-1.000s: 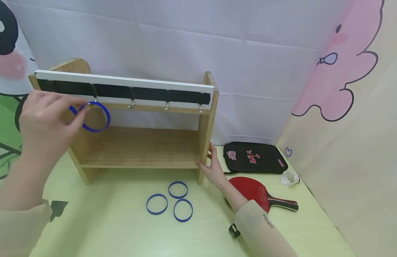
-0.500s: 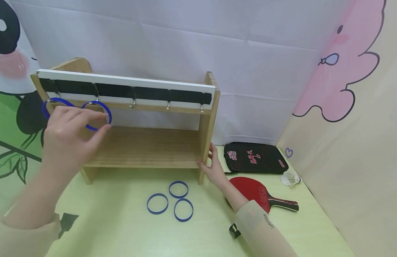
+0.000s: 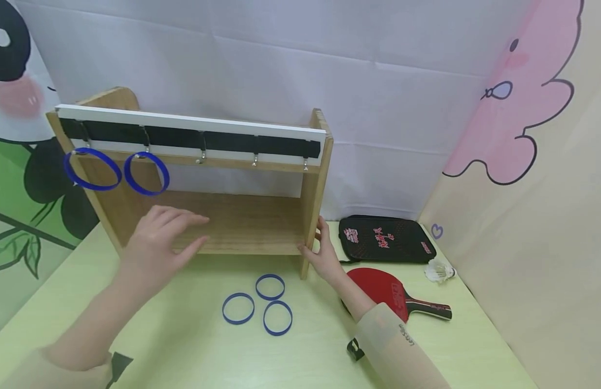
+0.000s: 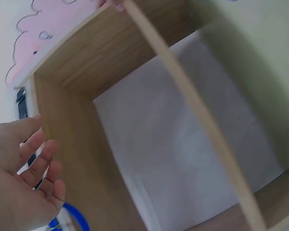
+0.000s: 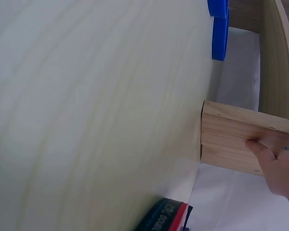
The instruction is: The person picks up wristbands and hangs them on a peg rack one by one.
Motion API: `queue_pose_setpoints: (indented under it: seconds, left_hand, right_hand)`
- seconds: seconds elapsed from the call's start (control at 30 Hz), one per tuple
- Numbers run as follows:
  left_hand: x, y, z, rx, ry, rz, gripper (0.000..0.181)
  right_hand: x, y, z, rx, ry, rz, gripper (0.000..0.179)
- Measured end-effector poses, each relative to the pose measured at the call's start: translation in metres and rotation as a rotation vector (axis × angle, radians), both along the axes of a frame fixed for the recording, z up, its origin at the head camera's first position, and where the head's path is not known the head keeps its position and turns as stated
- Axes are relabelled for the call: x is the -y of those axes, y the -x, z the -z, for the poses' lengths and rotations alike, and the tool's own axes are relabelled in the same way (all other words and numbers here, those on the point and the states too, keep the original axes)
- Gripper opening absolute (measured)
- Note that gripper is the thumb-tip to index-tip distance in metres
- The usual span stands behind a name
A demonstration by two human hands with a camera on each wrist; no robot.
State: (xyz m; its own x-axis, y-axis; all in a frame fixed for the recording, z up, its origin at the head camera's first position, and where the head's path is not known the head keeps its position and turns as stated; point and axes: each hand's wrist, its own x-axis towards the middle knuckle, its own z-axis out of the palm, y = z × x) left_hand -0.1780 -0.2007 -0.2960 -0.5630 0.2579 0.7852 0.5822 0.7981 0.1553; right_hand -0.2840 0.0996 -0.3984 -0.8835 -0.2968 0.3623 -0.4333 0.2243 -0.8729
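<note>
five hooks (image 3: 200, 159); two rings (image 3: 127, 172) hanging, three lying

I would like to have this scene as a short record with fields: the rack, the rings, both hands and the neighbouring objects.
Rack: wooden rack, five hooks in a row
Hung rings: first blue ring on the leftmost hook, second blue ring on the next
Hooks without ring: the three on the right
Rings on table: three loose rings, before the rack
Left hand: holds nothing, below the hung rings
Right hand: holds the rack's right side panel
Right of rack: black case, red paddle, shuttlecock
</note>
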Motion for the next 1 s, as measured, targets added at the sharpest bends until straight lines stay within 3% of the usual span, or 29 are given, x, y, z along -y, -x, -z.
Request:
queue_pose_setpoints:
  seconds: [0.17, 0.37, 0.43, 0.53, 0.67, 1.0]
  left_hand:
    - [-0.006, 0.005, 0.028, 0.085, 0.020, 0.010, 0.033]
    - [-0.008, 0.013, 0.061, 0.128, 0.039, 0.031, 0.036]
    - [-0.007, 0.015, 0.071, 0.178, 0.032, 0.031, 0.038]
    - [-0.007, 0.017, 0.084, 0.304, 0.017, 0.018, 0.040]
    - [-0.006, 0.018, 0.097, 0.430, 0.021, -0.005, 0.040]
    - [0.007, 0.033, 0.120, 0.472, 0.084, 0.034, 0.038]
  right_hand:
    - [0.000, 0.001, 0.001, 0.004, 0.005, 0.005, 0.079]
    - [0.000, 0.001, 0.000, -0.004, 0.008, 0.001, 0.078]
    - [0.000, 0.001, 0.001, -0.005, 0.012, 0.000, 0.078]
    - [0.000, 0.000, 0.000, 0.001, 0.015, 0.001, 0.078]
    - [0.001, 0.000, 0.000, 0.005, 0.004, 0.008, 0.077]
    - [0.001, -0.002, -0.003, -0.020, -0.005, 0.015, 0.077]
